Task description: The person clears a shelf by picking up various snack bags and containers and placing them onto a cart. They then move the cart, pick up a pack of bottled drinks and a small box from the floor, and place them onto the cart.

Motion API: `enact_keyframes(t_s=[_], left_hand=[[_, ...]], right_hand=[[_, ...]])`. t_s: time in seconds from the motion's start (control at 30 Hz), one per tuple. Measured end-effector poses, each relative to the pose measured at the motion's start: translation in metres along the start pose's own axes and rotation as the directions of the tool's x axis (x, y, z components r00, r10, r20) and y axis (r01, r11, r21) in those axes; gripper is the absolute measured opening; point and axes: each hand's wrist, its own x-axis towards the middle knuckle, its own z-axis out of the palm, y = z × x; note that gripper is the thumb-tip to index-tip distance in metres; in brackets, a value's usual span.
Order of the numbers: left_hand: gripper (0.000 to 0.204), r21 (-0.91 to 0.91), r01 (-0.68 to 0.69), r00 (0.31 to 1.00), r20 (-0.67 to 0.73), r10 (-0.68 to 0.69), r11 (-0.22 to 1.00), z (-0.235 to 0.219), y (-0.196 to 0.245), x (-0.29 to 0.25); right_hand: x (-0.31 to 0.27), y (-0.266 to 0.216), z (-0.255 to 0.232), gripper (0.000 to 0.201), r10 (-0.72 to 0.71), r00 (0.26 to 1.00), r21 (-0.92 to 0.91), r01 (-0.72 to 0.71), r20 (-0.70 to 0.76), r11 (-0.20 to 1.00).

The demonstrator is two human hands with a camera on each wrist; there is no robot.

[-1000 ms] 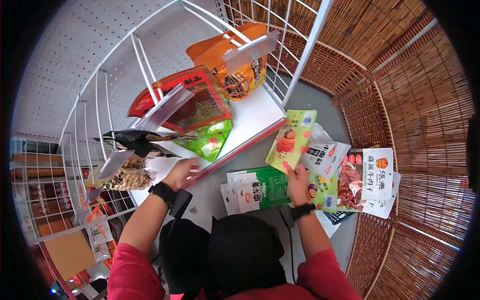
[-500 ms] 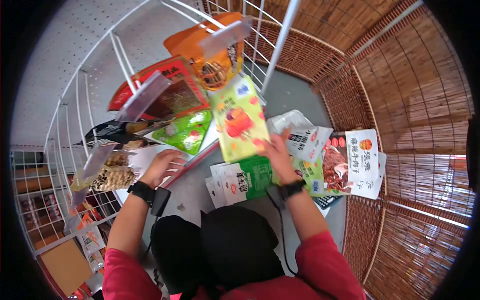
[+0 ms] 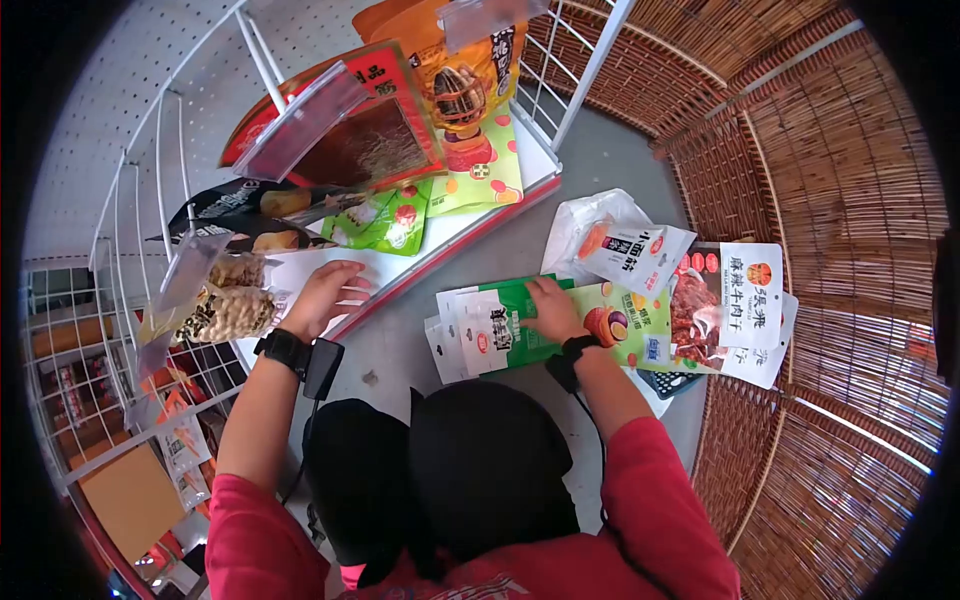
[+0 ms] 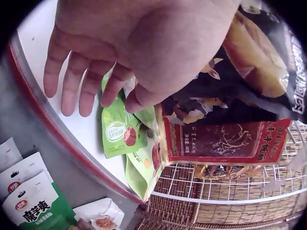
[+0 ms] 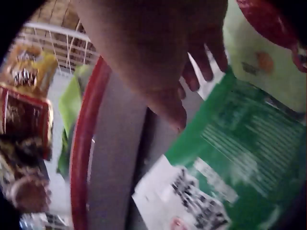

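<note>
My left hand (image 3: 322, 300) rests with relaxed, spread fingers over the shelf's front edge, holding nothing; the left wrist view shows its palm (image 4: 148, 38) near the small green bag (image 4: 120, 129). My right hand (image 3: 552, 312) is at the upper edge of the green-and-white packets (image 3: 500, 325) on the floor; the right wrist view shows its fingers (image 5: 204, 67) apart, over the green packet (image 5: 240, 139), with no visible grip. A yellow-green packet (image 3: 478, 165) stands on the shelf between the small green bag (image 3: 392, 218) and the orange bag (image 3: 465, 80). Another yellow-green packet (image 3: 622, 322) lies right of my right hand.
A red bag (image 3: 350, 135), a black bag (image 3: 260, 205) and a nut bag (image 3: 235, 310) stand behind the wire rack's clear label holders (image 3: 300, 120). White packets (image 3: 640, 255) and beef packets (image 3: 750, 300) lie at right, beside the wicker wall (image 3: 720, 180).
The yellow-green packet moved from my right hand onto the shelf, up and left, and was let go. My right hand came back down to the green-and-white packets. My left hand stayed by the shelf edge.
</note>
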Motion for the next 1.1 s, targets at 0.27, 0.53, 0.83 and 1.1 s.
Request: enact_keyframes(t_s=[0.27,0.53,0.83,1.1], left_hand=[[0.026,0.074,0.005,1.0,-0.01,-0.004,0.997,0.005,0.004,-0.004],[0.027,0.055,-0.043,0.999,-0.02,0.045,0.998,-0.006,0.005,-0.018],[0.042,0.14,-0.174,0.966,0.216,0.142,0.975,0.024,0.019,-0.031],[0.068,0.257,-0.254,0.965,0.138,0.225,0.933,0.06,0.019,-0.015]], right_hand=[[0.041,-0.043,0.02,0.064,-0.085,0.978,-0.215,0.125,0.189,0.969],[0.035,-0.029,-0.037,0.031,-0.357,0.868,0.311,0.254,0.344,0.916],[0.014,-0.073,-0.147,0.027,-0.137,0.99,0.951,0.011,0.033,0.308],[0.067,-0.108,-0.123,0.032,-0.04,0.992,0.983,-0.126,0.121,-0.131]])
